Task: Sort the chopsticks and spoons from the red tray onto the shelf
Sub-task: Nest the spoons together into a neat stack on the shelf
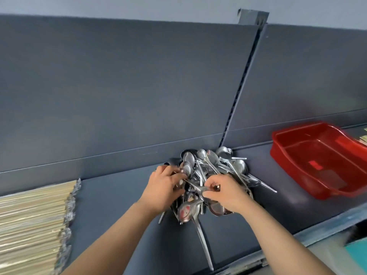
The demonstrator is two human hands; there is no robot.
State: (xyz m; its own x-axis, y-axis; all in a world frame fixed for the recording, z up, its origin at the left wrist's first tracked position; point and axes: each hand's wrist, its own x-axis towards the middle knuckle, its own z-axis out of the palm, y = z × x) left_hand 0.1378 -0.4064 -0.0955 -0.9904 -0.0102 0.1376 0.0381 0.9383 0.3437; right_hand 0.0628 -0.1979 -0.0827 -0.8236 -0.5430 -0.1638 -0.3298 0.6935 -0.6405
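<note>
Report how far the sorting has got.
Done: the red tray looks empty; chopsticks lie stacked on the shelf. In hand: left hand and right hand are in the spoon pile, the right pinching one handle. Left: the pile is jumbled, not yet lined up.

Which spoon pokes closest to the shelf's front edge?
The spoon whose long handle juts from the pile's near side, almost reaching the shelf lip; the rest stay bunched in the heap.

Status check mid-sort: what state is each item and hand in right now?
red tray: on the shelf at right, nothing visible inside.
spoons: heaped in a tangled pile against the back panel.
chopsticks: stacked side by side at left.
left hand: grips spoons in the pile.
right hand: pinches a spoon handle.
</note>
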